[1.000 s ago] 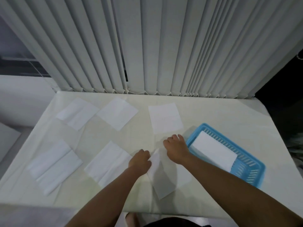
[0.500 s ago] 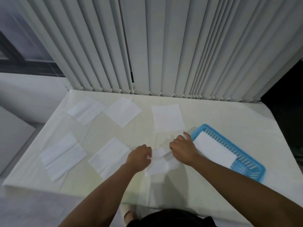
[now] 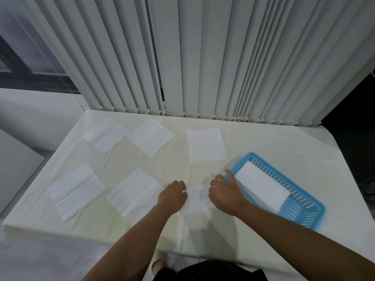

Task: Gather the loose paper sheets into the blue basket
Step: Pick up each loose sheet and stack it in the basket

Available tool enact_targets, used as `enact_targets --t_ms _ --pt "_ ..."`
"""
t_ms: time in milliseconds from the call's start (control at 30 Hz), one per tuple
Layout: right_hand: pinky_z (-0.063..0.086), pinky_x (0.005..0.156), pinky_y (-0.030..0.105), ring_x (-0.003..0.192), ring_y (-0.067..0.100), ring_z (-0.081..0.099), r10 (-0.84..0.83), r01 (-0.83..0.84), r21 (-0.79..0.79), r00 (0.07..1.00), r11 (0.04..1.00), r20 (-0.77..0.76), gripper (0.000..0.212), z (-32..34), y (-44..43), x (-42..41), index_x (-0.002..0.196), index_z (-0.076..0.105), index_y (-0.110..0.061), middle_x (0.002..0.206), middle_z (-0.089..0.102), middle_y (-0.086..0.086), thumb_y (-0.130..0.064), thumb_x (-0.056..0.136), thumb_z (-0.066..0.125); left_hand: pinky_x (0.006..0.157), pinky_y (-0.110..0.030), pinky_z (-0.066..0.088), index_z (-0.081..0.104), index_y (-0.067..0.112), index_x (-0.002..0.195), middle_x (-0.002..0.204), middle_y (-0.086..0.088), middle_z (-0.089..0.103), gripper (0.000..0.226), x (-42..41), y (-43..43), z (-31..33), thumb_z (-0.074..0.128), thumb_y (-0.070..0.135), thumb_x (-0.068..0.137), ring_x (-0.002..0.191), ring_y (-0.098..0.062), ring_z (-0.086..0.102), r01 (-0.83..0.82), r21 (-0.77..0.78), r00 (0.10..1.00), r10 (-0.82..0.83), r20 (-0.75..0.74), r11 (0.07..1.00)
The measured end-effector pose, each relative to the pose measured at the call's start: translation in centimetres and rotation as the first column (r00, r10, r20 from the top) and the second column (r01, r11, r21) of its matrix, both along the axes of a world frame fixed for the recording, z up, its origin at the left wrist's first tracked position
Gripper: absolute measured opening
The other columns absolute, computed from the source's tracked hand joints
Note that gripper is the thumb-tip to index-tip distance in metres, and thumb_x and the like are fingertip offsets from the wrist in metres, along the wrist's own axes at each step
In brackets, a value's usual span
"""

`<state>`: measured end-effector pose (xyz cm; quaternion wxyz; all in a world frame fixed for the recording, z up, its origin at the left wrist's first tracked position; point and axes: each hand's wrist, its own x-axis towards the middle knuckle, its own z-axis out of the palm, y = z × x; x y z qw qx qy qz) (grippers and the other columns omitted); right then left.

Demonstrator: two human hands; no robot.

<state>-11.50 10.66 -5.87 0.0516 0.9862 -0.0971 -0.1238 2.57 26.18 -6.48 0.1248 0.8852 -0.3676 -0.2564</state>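
Note:
A folded white paper sheet (image 3: pixel 194 200) lies on the table between my hands. My left hand (image 3: pixel 172 197) pinches its left edge and my right hand (image 3: pixel 224 194) presses on its right side, next to the blue basket (image 3: pixel 304 214). The basket stands at the right and holds a white sheet (image 3: pixel 261 187). Several loose white sheets lie flat on the table: one at the back middle (image 3: pixel 206 146), two at the back left (image 3: pixel 151 136) (image 3: pixel 106 134), one at the near left (image 3: pixel 76 189), one left of my hand (image 3: pixel 135 192).
The table (image 3: pixel 263 142) is covered with a cream cloth and ends at its front edge just before my body. Vertical blinds (image 3: pixel 203 57) hang along its far edge. A window frame and wall stand at the left.
The sheet between my hands has gone from a large unfolded sheet to a small folded one. My hands have drawn closer together, and the view has shifted slightly.

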Motion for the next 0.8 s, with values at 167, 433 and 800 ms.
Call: enact_targets --t_ms 167,433,800 --pt "-0.019 0.105 0.068 0.148 0.035 0.011 -0.060 0.044 -0.096 0.985 0.994 -0.165 0.044 -0.3 -0.1 1.6 0.141 0.040 -0.015 0.154 0.032 0.010 -0.027 0.099 0.040 0.096 -0.034 0.043 0.045 0.021 0.133 0.131 -0.001 0.050 0.037 1.0 0.0 -0.6 0.044 0.027 0.097 0.126 -0.021 0.045 0.019 0.063 0.996 -0.024 0.090 0.998" --pt "-0.004 0.115 0.062 0.136 0.032 0.032 -0.108 0.101 -0.064 0.987 0.993 -0.115 0.043 0.0 0.2 2.5 0.131 0.044 -0.016 0.136 0.051 0.011 -0.019 0.090 0.057 0.086 -0.031 0.044 0.060 0.023 0.108 0.112 0.001 0.059 0.025 1.2 -0.7 -1.2 0.054 0.038 0.089 0.112 -0.019 0.053 -0.021 0.076 0.999 0.024 -0.032 0.997" --pt "0.032 0.105 0.040 0.120 0.025 0.050 -0.617 0.424 0.470 0.674 0.774 0.407 0.047 1.1 -1.0 0.6 0.129 0.055 -0.024 0.125 0.060 -0.005 -0.030 0.083 0.060 0.065 -0.027 0.053 0.056 0.011 0.079 0.086 -0.007 0.060 0.010 3.1 -4.1 3.6 0.058 0.016 0.088 0.075 -0.018 0.057 -0.626 -0.241 0.661 0.341 -0.669 0.741"
